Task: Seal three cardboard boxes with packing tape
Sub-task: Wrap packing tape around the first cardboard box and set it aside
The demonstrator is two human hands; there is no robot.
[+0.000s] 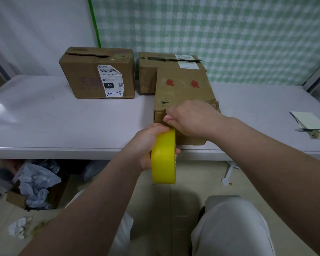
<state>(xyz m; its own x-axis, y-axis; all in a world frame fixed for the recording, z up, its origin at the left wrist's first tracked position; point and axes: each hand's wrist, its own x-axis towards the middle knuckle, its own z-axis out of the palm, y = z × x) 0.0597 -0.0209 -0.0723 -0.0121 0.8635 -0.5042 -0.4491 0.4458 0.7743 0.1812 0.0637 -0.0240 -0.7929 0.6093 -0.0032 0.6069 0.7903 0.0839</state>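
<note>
My left hand (148, 145) grips a yellow roll of packing tape (163, 157) held on edge just past the table's front edge. My right hand (188, 117) pinches something small at the top of the roll, likely the tape's end, against the front face of the nearest cardboard box (183, 89). This long box has red marks on its top. A box with a white shipping label (98, 72) stands at the back left, its top flaps slightly open. The third box (148, 72) is behind the near one, partly hidden by it.
The boxes rest on a pale grey table (63, 126). A white pad with a knife-like tool (310, 126) lies at the right edge. Under the table on the left is a carton with crumpled paper (37, 185). My knees show below.
</note>
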